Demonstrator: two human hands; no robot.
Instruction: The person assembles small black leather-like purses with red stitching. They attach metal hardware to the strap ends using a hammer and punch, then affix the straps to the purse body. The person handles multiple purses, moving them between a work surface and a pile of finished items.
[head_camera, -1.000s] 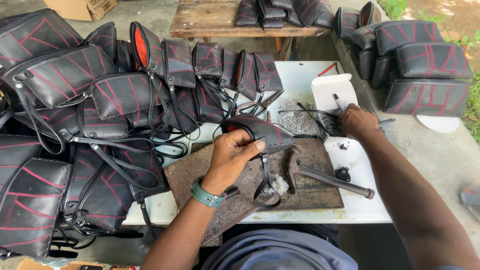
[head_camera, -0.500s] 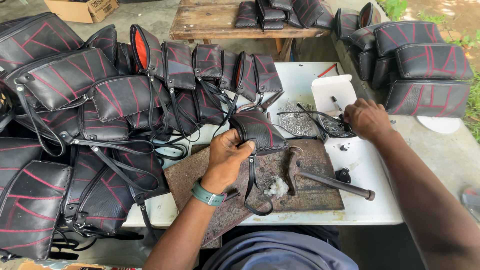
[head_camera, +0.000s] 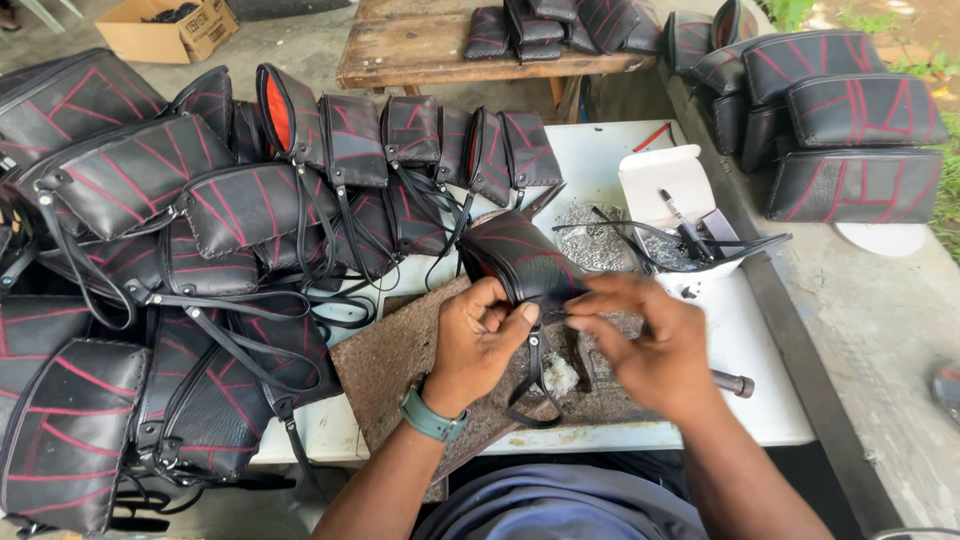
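Left hand (head_camera: 478, 345) and right hand (head_camera: 645, 350) both pinch the lower edge of a black pouch (head_camera: 520, 258), held above the brown board (head_camera: 400, 365). Risk: its dangling strap (head_camera: 535, 385) may snag on the metal rod (head_camera: 733, 383), tugging the pouch from the fingertips.

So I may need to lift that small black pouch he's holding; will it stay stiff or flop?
The pouch probably keeps its rounded shape: it bulges where both hands pinch its lower edge. Its strap looks floppy, dangling in a loop onto the worn board. It likely weighs little.
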